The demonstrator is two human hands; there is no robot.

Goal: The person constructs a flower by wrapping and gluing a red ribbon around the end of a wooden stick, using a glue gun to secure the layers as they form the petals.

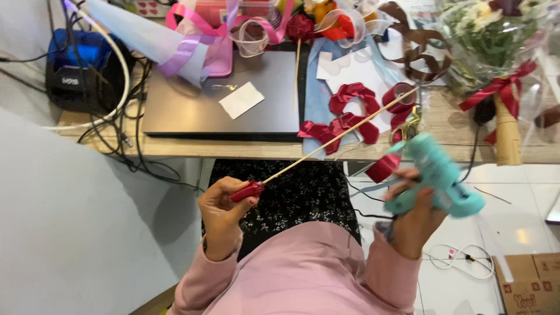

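Slanting up and to the right, thin wooden skewer [338, 137]: red-wrapped lower end pinched in left hand [224, 205], far tip above the table [245, 149]. Right hand [417, 217], nearer that tip, grips teal glue gun [440, 175] and red ribbon piece [383, 168].

The left hand [220, 205] is pinching the red-wrapped end of a thin wooden stick [338, 137], which is slanting up and away over the edge of the wooden table [245, 149] toward red ribbon petals [350, 116] lying there. The right hand [415, 219] is gripping a teal glue gun [436, 175], blurred, with a small red ribbon piece [383, 168] sitting just beside its nozzle. A closed grey laptop [227, 102] is lying on the table with a white paper slip [241, 100] on its lid, and a wrapped bouquet [493, 35] is resting at the far right.
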